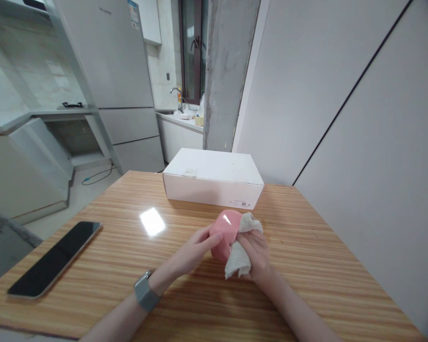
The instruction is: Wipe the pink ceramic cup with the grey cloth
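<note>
Apparently, wiping is in hand: the left hand (200,242) grasps a glossy pink bowl (225,227) over the wood-grain table (317,266), the right hand (257,254) clutching a pale cloth (239,259) against it. Further strokes would need a steady left hold; beyond sits a white box (199,188).

lettering on fridge (105,10), sticker (133,15), box print (241,204), none legible

There is one pink object (225,227), one cloth (238,259), one white box (213,177), one phone (55,260) and one watch (146,290).
</note>
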Demonstrator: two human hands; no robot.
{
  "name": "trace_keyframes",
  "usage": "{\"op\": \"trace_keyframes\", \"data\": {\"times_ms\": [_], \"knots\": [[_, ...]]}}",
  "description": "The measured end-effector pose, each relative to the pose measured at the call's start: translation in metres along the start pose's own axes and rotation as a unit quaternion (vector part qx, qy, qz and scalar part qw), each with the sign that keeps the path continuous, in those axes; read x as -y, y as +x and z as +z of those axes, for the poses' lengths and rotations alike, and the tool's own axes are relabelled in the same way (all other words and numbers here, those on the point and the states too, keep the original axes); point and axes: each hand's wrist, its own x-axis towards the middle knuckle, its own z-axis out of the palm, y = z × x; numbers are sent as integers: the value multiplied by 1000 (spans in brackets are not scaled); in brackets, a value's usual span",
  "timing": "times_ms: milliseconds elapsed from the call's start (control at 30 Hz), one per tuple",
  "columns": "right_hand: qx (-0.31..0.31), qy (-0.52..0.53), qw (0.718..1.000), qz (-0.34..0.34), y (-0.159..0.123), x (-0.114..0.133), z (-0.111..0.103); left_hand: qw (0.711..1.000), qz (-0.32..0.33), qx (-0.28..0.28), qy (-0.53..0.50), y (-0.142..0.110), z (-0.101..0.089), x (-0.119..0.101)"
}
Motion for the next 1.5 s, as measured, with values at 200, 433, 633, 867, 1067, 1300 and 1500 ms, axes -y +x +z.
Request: {"op": "trace_keyframes", "data": {"times_ms": [200, 433, 633, 867, 1067, 1300, 1500], "knots": [[-30, -7, 999, 24, -1, 0, -3, 997, 7, 37, -72, 3, -1, 3], [59, -7, 994, -89, 7, 12, 5, 983, -55, -168, 40, 15, -17, 24], [61, -14, 987, -150, 12, 18, 5, 983, -42, -142, 108, 9, -17, 16], [49, -13, 993, -105, 8, 8, 4, 975, -29, -123, 183, 3, -10, 10], [-4, -23, 1000, -17, -1, -3, 3, 991, 20, -51, 125, 2, -2, 2], [-19, -35, 999, -16, 0, -1, -4, 998, -5, -9, -62, 7, -5, 7], [56, -24, 980, -189, 12, 16, 2, 986, -94, -102, -89, 10, -20, 17]]}}
